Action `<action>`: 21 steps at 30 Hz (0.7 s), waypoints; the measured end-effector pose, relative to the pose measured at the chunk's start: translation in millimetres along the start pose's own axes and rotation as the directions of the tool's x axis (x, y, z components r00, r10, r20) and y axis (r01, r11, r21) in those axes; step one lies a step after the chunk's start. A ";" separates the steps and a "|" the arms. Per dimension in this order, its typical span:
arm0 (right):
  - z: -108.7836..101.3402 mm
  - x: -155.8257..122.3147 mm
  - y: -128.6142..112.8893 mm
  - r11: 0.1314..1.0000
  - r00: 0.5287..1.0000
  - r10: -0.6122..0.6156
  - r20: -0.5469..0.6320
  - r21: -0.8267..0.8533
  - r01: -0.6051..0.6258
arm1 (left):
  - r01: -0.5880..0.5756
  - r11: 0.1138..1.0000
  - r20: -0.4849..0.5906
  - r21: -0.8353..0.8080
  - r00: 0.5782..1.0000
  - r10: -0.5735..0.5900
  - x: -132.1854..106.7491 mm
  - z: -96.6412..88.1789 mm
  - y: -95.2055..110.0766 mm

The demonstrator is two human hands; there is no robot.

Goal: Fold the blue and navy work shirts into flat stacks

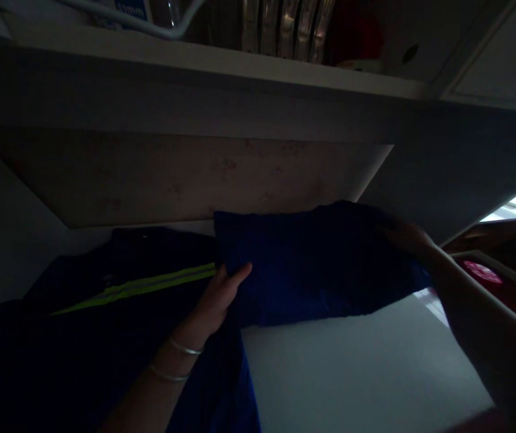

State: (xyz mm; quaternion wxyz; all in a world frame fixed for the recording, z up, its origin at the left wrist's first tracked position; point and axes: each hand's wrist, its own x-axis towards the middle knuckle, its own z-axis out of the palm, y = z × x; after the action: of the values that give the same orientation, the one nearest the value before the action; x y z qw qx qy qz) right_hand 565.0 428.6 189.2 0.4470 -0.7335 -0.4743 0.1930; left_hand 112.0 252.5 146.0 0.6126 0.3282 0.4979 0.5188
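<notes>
A dark blue piece of clothing [294, 270] stretches sideways over a white surface. My left hand [222, 294], with two bangles at the wrist, is closed on its left edge, thumb on top and fingers hidden underneath. At the other end, my right hand [406, 240] grips the cloth, its fingers dim and partly lost in shadow. On the left lies a dark blue work jacket [150, 325] with a yellow-green reflective strip [150, 287]. The stretched cloth overlaps this jacket; whether the two are joined, I cannot tell.
Overhead runs a shelf [222, 63] with upright metallic items [285, 27], a red object [359, 36] and a white wire rack [150, 27]. A patterned back panel [222, 177] and a side wall [429, 162] enclose the space. The white surface [357, 373] extends in front.
</notes>
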 end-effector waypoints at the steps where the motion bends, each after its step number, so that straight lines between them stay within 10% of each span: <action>1: -4.6 5.6 8.0 0.995 0.999 -0.027 -0.020 -0.101 0.025 | 0.020 0.998 0.019 0.054 1.000 -0.021 2.6 2.8 -13.7; 6: 24.8 -34.2 60.0 0.957 0.975 -0.204 0.089 -0.193 0.218 | -0.148 0.735 0.112 0.662 0.989 0.098 -51.7 -22.7 -102.8; 10: 82.6 -145.0 74.5 0.989 0.916 -0.145 0.374 0.049 0.136 | -0.255 0.465 0.361 0.848 0.919 -0.155 -113.3 -32.6 -152.1; 16: 159.5 -297.2 27.1 0.962 0.436 -0.207 0.876 0.263 -0.073 | -0.172 0.207 0.231 0.963 0.923 -0.308 -132.1 -2.3 -157.7; 21: 214.0 -321.7 0.9 0.957 0.407 -0.260 0.876 0.289 -0.010 | -0.095 0.177 0.136 0.980 0.963 -0.234 -134.8 -10.2 -151.2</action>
State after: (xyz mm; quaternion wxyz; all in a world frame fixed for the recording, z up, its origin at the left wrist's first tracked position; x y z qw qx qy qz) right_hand 261.1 250.2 30.6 0.2212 -0.4126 -0.6656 0.5812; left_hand 153.6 84.3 40.5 0.3411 0.6841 0.6448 0.0037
